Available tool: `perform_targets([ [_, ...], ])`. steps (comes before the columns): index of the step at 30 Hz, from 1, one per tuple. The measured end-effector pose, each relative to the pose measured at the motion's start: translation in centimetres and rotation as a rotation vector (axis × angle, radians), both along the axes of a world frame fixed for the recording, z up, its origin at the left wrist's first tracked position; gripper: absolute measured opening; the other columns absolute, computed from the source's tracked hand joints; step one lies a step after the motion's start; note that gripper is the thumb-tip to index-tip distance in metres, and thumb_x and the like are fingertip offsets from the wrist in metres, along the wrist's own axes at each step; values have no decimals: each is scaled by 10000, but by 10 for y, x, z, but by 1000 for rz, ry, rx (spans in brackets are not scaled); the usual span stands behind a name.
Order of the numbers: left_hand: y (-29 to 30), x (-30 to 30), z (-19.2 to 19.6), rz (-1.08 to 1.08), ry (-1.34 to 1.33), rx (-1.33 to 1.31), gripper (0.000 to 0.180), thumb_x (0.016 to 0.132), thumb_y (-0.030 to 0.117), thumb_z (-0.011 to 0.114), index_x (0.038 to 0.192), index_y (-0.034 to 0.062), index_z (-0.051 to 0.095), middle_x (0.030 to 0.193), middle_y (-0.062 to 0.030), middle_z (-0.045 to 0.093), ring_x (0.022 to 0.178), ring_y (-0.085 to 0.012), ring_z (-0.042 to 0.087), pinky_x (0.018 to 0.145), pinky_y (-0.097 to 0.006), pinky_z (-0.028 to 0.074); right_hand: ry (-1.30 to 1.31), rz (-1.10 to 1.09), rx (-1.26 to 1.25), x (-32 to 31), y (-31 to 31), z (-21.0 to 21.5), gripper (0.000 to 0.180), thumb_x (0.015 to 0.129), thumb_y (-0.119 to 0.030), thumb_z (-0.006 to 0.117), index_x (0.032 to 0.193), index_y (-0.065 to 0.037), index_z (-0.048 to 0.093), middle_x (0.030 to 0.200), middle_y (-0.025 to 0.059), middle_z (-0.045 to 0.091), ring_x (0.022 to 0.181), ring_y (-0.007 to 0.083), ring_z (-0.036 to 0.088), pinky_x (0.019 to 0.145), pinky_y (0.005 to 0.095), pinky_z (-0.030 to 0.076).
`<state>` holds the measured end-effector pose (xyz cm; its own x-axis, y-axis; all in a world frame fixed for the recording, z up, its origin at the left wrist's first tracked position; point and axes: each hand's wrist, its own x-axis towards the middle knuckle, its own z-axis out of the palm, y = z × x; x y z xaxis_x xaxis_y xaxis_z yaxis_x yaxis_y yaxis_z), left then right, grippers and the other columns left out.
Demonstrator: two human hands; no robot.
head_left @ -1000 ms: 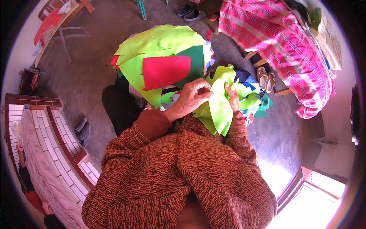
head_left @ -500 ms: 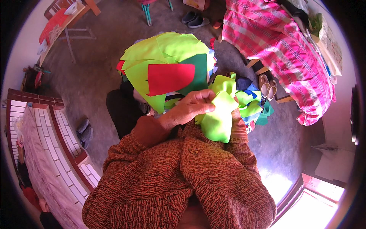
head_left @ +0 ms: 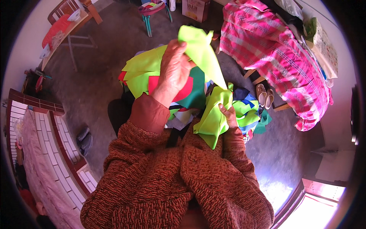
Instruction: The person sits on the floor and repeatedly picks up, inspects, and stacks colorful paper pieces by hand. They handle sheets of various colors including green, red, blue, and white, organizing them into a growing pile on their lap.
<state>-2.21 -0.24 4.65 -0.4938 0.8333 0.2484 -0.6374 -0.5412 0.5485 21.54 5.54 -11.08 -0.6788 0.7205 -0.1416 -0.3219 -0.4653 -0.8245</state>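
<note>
My left hand [head_left: 172, 70] is raised in front of me over a heap of cut fabric. Its fingers pinch a yellow-green fabric piece [head_left: 200, 47], which slants down to the right with its pointed end near a second bundle. Lower and to the right, my right hand [head_left: 228, 114] grips yellow-green fabric [head_left: 213, 114], thumb on top and the other fingers hidden beneath. Partly behind my left hand lie a red fabric piece [head_left: 186, 91] and a dark green fabric piece [head_left: 197, 86], with more yellow-green fabric [head_left: 143, 65] around them.
Right of my right hand is a mixed pile of blue, green and yellow-green cloth [head_left: 246, 110]. Beige slippers [head_left: 265, 96] sit beside a bench draped in pink plaid cloth [head_left: 274, 57]. A small stool [head_left: 152, 9] and a cardboard box [head_left: 195, 9] stand at the far side.
My left hand has moved up and away from my right hand, lifting a yellow-green piece with it. My right hand keeps hold of yellow-green fabric, now lying more spread out.
</note>
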Motion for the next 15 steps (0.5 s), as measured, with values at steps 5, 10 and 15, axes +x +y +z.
perform_targets([
  [5,-6,-31,-70,195,74,-471,117,915,119,522,1008,51,498,1126,-115,571,1037,-278,585,852,-495,506,1,0,-31,-2,0,1,422,851,-103,657,1237,-45,498,1064,53,614,921,164,604,790,299,501],
  [10,-17,-32,-82,202,154,-514,118,914,89,505,1009,25,477,1049,-123,574,945,-248,617,780,-421,550,-15,-12,4,-4,0,0,436,846,-100,665,1245,-54,497,1070,41,612,923,152,599,799,296,496],
  [15,-20,-34,-85,225,176,-551,167,887,46,527,1028,7,447,1028,-139,562,882,-252,628,745,-413,561,-16,-1,-9,-2,1,-3,443,849,-107,665,1253,-58,490,1084,37,604,935,148,591,811,292,489],
])
